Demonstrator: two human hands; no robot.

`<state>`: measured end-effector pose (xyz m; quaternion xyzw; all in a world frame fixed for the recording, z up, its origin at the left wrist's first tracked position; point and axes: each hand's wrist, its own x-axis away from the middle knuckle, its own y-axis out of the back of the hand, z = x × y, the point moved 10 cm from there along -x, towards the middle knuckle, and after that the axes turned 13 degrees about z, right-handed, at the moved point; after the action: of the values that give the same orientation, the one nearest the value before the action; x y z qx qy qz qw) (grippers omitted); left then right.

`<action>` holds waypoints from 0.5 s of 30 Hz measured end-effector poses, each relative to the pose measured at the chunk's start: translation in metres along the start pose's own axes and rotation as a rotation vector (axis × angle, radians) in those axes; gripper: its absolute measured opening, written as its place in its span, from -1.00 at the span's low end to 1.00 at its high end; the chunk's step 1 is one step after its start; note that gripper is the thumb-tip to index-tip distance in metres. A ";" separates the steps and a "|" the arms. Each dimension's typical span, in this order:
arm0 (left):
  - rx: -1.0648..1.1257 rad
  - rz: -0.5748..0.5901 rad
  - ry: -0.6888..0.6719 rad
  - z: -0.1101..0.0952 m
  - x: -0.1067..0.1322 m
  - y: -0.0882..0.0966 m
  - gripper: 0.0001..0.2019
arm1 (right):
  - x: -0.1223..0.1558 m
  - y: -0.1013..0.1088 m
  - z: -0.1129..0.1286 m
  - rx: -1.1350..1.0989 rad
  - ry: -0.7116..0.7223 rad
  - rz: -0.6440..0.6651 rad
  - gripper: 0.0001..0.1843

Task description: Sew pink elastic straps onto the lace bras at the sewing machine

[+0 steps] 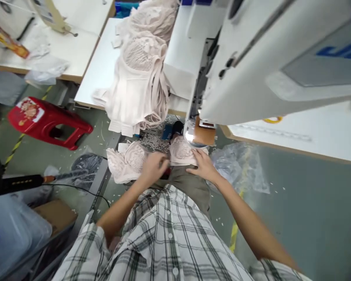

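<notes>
Both hands of the seated person work at lap level over a pale pink, lace-cupped fabric garment [131, 162], which lies before the olive-grey trousers [191, 181], just below the end of a large white sewing machine [251, 74]. The left hand [155, 168], blurred, has its fingers half curled beside the garment's left lace cup; whether it grips any fabric cannot be told. The right hand [204, 166] is open, thumb spread away from the extended fingers, whose tips touch the garment's right portion near the machine's orange-brown plate [205, 134]; no firm grasp is visible. Beyond the left hand, a thick pile of matching pale pink garments [137, 86] hangs over the front edge of a white tabletop [95, 58].
</notes>
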<state>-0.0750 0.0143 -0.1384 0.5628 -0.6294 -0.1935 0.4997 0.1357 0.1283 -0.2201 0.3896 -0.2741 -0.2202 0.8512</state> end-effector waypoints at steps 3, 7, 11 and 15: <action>-0.008 -0.120 0.348 0.110 0.068 0.053 -0.65 | 0.015 0.017 0.025 -0.129 -0.017 -0.195 -0.22; 0.009 -0.083 0.527 0.175 0.114 0.068 -0.72 | -0.001 0.008 0.110 -0.343 0.097 -0.072 -0.54; 0.063 -0.044 0.411 0.119 0.127 0.061 -0.65 | -0.018 -0.012 0.223 -0.331 0.449 0.241 -0.29; 0.206 0.129 0.031 0.018 0.122 0.051 -0.62 | 0.008 -0.001 0.264 -0.211 0.685 0.479 -0.51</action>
<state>-0.1000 -0.0870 -0.0547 0.5724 -0.6730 -0.0865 0.4604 -0.0264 -0.0205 -0.0747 0.2764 -0.0341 0.0990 0.9553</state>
